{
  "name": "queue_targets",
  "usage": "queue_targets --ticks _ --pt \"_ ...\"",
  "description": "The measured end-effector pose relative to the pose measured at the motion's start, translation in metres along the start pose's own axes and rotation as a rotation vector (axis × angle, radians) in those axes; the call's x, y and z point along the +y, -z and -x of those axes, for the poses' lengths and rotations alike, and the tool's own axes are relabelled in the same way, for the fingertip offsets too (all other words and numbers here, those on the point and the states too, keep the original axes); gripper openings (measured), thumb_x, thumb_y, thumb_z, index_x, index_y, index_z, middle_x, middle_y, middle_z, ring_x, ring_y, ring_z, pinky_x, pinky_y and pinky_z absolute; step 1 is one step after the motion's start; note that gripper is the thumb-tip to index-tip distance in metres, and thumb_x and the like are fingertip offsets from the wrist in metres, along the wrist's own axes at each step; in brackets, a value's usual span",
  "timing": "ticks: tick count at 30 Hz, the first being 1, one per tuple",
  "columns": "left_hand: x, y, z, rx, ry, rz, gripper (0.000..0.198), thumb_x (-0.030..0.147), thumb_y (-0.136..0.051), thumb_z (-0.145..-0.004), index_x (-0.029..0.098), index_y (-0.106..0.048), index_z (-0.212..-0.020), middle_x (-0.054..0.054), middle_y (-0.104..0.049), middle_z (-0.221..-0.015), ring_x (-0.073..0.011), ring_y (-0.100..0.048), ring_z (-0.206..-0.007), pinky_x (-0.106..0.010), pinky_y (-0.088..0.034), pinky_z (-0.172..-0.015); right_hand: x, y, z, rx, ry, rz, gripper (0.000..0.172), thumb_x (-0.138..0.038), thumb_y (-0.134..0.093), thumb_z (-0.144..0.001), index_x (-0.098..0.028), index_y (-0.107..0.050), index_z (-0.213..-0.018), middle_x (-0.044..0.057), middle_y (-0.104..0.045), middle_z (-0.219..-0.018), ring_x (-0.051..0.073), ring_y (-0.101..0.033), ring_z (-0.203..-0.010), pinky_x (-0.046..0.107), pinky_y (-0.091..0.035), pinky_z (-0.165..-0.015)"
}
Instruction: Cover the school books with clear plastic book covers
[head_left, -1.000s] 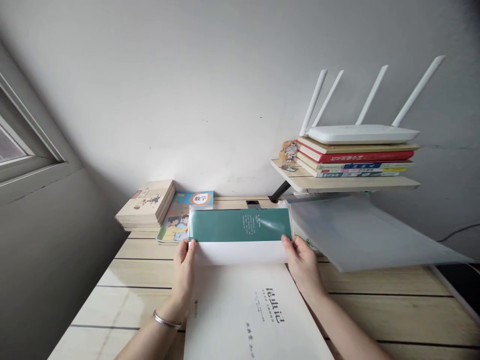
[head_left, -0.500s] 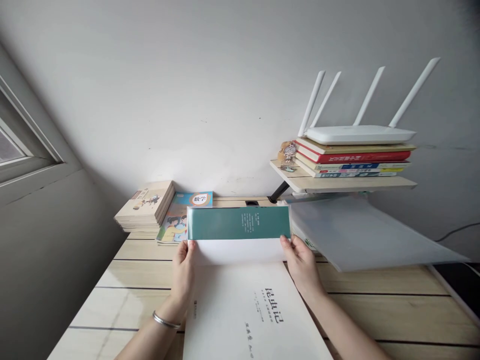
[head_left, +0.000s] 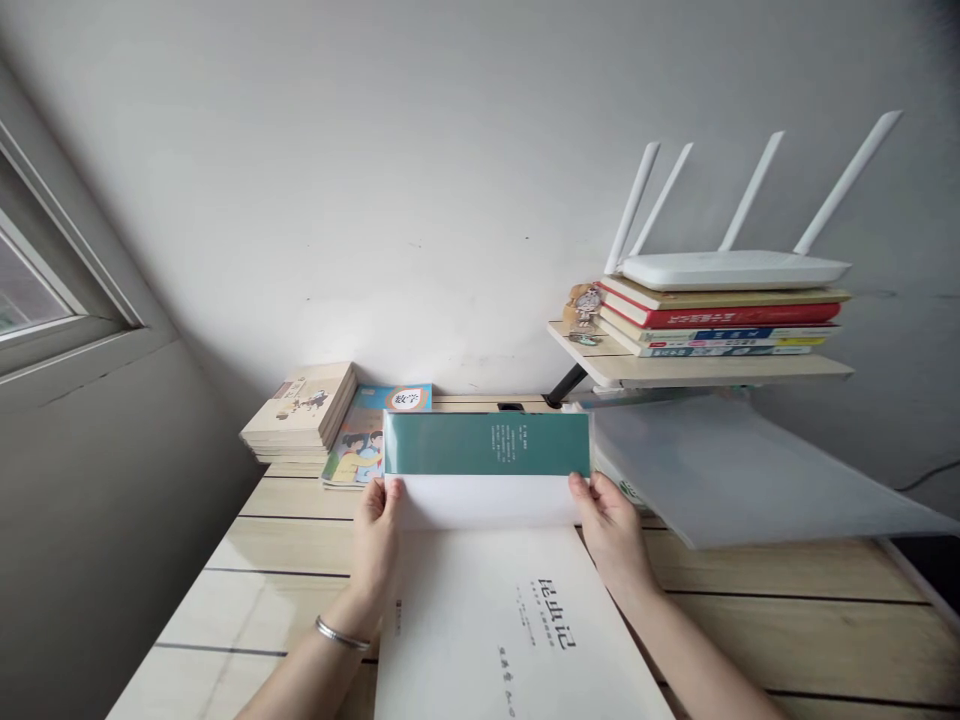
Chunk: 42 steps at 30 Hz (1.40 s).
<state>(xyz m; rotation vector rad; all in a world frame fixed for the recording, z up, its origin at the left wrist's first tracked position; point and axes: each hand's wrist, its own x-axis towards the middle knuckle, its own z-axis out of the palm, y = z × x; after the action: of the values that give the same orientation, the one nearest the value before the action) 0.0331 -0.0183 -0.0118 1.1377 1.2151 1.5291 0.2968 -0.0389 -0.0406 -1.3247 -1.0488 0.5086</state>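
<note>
A large white book [head_left: 517,630] with dark printed characters lies on the wooden desk [head_left: 787,610] in front of me. At its far end a cover flap [head_left: 487,445], teal above and white below, stands raised. My left hand [head_left: 377,540] pinches the flap's left edge, with a silver bracelet on that wrist. My right hand [head_left: 611,530] grips the flap's right edge. Both hands have fingers closed on the flap.
A stack of beige books [head_left: 304,410] and a colourful textbook [head_left: 367,440] lie at the back left. A translucent plastic sheet [head_left: 735,470] lies at right under a wall shelf [head_left: 697,368] bearing stacked books [head_left: 712,320] and a white router [head_left: 731,268]. A window [head_left: 37,290] is left.
The view has shifted slightly, so everything sits a little further right. Both hands still hold the raised flap in the same way.
</note>
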Motion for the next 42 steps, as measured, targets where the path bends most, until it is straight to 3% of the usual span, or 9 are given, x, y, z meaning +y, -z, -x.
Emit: queue_targets --ticks 3,11,19,24,31,35,39,42 --pt "0.001 0.000 0.000 -0.014 -0.008 0.020 0.038 0.056 -0.060 -0.073 0.018 -0.054 -0.075 0.002 -0.048 -0.069 -0.0114 -0.039 -0.063 -0.022 -0.033 -0.059 0.006 -0.001 -0.002 0.016 0.036 0.034 0.045 -0.062 -0.052 -0.077 -0.022 -0.036 -0.064 -0.005 -0.037 -0.057 0.012 -0.034 -0.055 0.023 -0.030 -0.051" --pt "-0.001 -0.002 -0.001 0.032 -0.063 -0.026 0.036 0.051 -0.056 -0.078 0.019 -0.046 -0.067 0.004 -0.042 -0.064 -0.0102 -0.036 -0.060 -0.021 -0.032 -0.057 -0.002 -0.006 -0.001 0.077 0.085 0.126 0.047 -0.063 -0.048 -0.079 -0.023 -0.031 -0.061 -0.007 -0.030 -0.055 0.011 -0.030 -0.053 0.025 -0.026 -0.050" --pt "-0.005 0.006 -0.015 -0.146 0.004 0.098 0.037 0.046 -0.070 -0.068 0.016 -0.056 -0.085 -0.002 -0.059 -0.078 -0.0128 -0.051 -0.070 -0.022 -0.039 -0.063 -0.001 -0.008 -0.002 0.062 0.055 0.052 0.046 -0.061 -0.049 -0.079 -0.022 -0.033 -0.061 -0.006 -0.033 -0.057 0.011 -0.032 -0.055 0.023 -0.027 -0.050" --pt "-0.017 -0.002 -0.030 -0.041 -0.068 0.056 0.030 0.042 -0.069 -0.068 0.016 -0.058 -0.080 0.001 -0.057 -0.069 -0.0103 -0.048 -0.062 -0.020 -0.037 -0.060 -0.004 -0.010 -0.007 0.105 0.066 0.089 0.046 -0.061 -0.048 -0.080 -0.022 -0.033 -0.060 -0.006 -0.033 -0.056 0.011 -0.032 -0.054 0.023 -0.027 -0.050" --pt "-0.016 -0.007 -0.034 -0.173 0.009 0.090 0.036 0.045 -0.069 -0.069 0.015 -0.059 -0.086 -0.003 -0.061 -0.079 -0.0130 -0.053 -0.068 -0.022 -0.040 -0.061 -0.002 -0.006 -0.012 0.101 0.074 0.031 0.043 -0.058 -0.051 -0.080 -0.022 -0.036 -0.063 -0.006 -0.033 -0.058 0.011 -0.032 -0.055 0.023 -0.028 -0.051" --pt "-0.018 -0.007 -0.033 -0.130 -0.003 0.102 0.035 0.046 -0.070 -0.066 0.016 -0.058 -0.079 0.000 -0.058 -0.071 -0.0111 -0.051 -0.063 -0.021 -0.038 -0.059 -0.002 -0.005 -0.013 0.030 0.044 -0.030 0.039 -0.056 -0.052 -0.080 -0.021 -0.040 -0.067 -0.006 -0.038 -0.060 0.011 -0.035 -0.056 0.022 -0.030 -0.051" --pt "-0.018 -0.009 -0.035 -0.087 -0.040 0.116 0.033 0.044 -0.071 -0.065 0.016 -0.053 -0.069 0.003 -0.054 -0.063 -0.0086 -0.047 -0.058 -0.019 -0.036 -0.057 0.000 -0.009 -0.017 0.067 0.047 0.029 0.040 -0.056 -0.052 -0.080 -0.021 -0.040 -0.064 -0.006 -0.038 -0.058 0.011 -0.035 -0.055 0.022 -0.029 -0.051" --pt "-0.016 -0.007 -0.036 -0.111 0.013 0.115 0.034 0.045 -0.072 -0.064 0.016 -0.056 -0.074 0.002 -0.058 -0.067 -0.0097 -0.050 -0.060 -0.019 -0.038 -0.057 -0.001 -0.009 -0.019 0.059 0.053 0.016 0.039 -0.055 -0.054 -0.079 -0.021 -0.042 -0.065 -0.005 -0.042 -0.057 0.011 -0.037 -0.055 0.022 -0.031 -0.051"
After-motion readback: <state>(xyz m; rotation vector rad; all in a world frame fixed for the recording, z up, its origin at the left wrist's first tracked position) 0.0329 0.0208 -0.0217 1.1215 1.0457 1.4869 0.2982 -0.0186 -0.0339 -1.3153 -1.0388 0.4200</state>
